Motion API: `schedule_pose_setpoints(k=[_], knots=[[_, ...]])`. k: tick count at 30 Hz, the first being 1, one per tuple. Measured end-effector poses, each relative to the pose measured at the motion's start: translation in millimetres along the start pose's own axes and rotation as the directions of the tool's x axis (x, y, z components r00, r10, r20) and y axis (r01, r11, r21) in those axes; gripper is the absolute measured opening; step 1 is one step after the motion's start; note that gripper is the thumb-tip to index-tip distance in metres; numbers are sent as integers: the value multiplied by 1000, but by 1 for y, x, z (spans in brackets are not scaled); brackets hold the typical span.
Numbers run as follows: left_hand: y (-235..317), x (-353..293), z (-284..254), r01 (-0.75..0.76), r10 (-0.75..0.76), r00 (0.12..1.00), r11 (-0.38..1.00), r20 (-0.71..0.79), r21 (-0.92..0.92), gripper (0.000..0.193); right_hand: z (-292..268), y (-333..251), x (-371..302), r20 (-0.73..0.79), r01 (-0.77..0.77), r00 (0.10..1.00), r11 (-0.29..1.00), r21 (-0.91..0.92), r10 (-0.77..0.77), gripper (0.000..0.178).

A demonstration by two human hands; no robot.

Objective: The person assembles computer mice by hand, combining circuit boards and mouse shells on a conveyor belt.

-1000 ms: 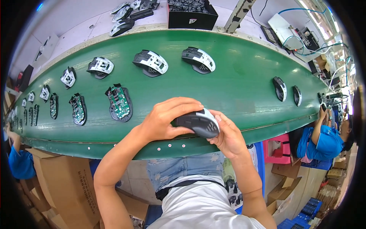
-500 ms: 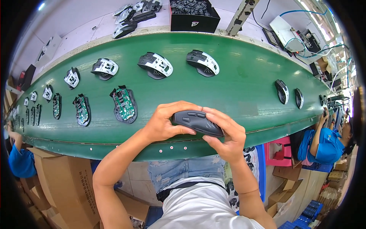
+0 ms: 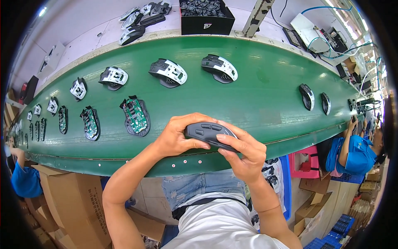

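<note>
A dark grey computer mouse [image 3: 203,131] is held between both hands above the near edge of the green conveyor belt, its side buttons facing up. My left hand [image 3: 176,135] is closed round its left end, thumb along the near side. My right hand [image 3: 244,151] grips the other end, with fingers over the mouse's side and the thumb underneath at the near edge. Left of my hands lies a mouse base with a green circuit board [image 3: 136,116]. Beyond them rest black-and-white mouse shells [image 3: 219,68] in a row.
More circuit-board bases [image 3: 90,123] and shells [image 3: 113,78] line the belt's left side. Two mice [image 3: 306,97] lie to the right. Behind the belt stands a black box [image 3: 207,23] of small parts. Co-workers sit at both ends, one in a blue shirt [image 3: 358,153].
My right fingers have shifted on the mouse, one now bent across its side. The mouse has moved very slightly left and stays in both hands.
</note>
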State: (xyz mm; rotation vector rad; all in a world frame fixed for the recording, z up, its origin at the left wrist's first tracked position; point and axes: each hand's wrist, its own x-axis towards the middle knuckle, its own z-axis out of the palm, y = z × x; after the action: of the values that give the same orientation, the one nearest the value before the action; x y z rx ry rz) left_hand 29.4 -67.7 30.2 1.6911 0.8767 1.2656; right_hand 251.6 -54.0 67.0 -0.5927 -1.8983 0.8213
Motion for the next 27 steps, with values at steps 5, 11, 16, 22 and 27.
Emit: schedule_pose_setpoints(k=[5, 11, 16, 22, 27], knots=[[-1, -2, -4, -22, 22, 1000, 1000, 0, 11, 55, 2, -2, 0, 42, 71, 997, 981, -181, -65, 37], [6, -1, -8, -48, 52, 998, 991, -31, 127, 56, 15, 4, 1, -39, 159, 985, 978, -138, -166, 41], [21, 1, -5, -258, 281, 958, 933, -59, 249, 49, 18, -1, 2, -115, 87, 989, 996, -19, -89, 34], [35, -3, -13, -410, 434, 901, 853, -6, 323, 38, 11, -10, 9, 5, 228, 973, 954, -196, -231, 27], [37, -6, -8, -381, 410, 911, 882, -54, 276, 36, 9, -15, 13, 28, 233, 972, 955, -184, -232, 24]])
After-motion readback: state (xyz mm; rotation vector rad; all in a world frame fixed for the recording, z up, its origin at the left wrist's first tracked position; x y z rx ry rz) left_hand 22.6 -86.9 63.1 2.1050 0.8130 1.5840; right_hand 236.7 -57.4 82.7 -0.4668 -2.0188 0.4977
